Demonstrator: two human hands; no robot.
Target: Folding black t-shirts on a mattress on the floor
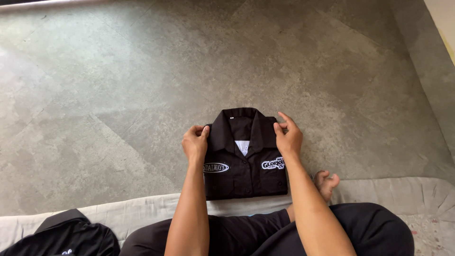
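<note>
Both arms reach forward: the left hand point(195, 142) and right hand point(287, 136) pinch the shoulders of the folded black shirt point(245, 175) between them on the floor point(118, 95).

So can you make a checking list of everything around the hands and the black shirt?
Surface: grey mottled floor, with a pale mat along its near edge.
Job's things: folded black shirt, collar up, lying partly on the mat.
Clutter: another dark garment at the lower left.
Hands: left hand pinches the shirt's left shoulder; right hand grips the right shoulder.
Cables: nothing seen.
Surroundings: pale wall edge at the upper right; the person's bare foot on the mat.
</note>
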